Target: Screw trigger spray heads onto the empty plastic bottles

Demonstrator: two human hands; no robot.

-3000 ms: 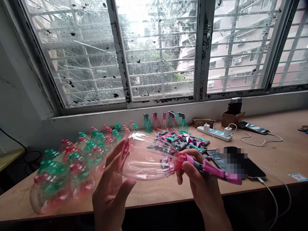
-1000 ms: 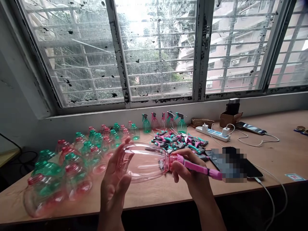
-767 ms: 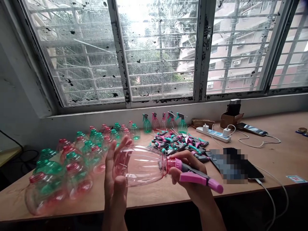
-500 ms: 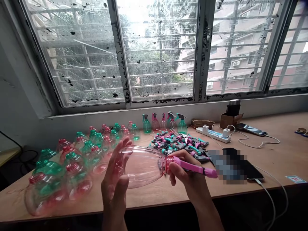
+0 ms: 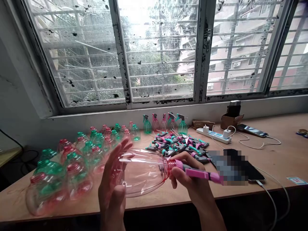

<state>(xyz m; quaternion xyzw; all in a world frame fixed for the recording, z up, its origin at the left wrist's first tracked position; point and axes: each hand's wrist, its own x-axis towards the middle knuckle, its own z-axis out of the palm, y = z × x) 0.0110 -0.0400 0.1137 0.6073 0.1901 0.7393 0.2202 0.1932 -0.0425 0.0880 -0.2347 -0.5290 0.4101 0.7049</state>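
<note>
A clear pink spray bottle (image 5: 144, 173) lies sideways in the air above the table's front part, its neck towards the right. My left hand (image 5: 112, 186) cups the bottle's base, thumb on the near side and fingers behind. At the neck, my right hand (image 5: 187, 175) is closed around the collar of a pink and grey spray trigger head (image 5: 199, 173), which sits at the bottle's mouth. Whether its thread is fully engaged I cannot tell. Behind my right hand lies a pile of pink, green and grey spray heads (image 5: 178, 142).
Several open pink and green bottles (image 5: 72, 173) stand on the left of the wooden table (image 5: 144, 208). Several bottles with spray heads (image 5: 163, 123) line the wall. To the right are a power strip (image 5: 214, 134), a phone (image 5: 252, 130), a dark device (image 5: 245, 165) and white cables.
The spray head has rolled about the bottle's axis, so its grey side now shows. The bottle has dipped slightly, and both hands keep their hold.
</note>
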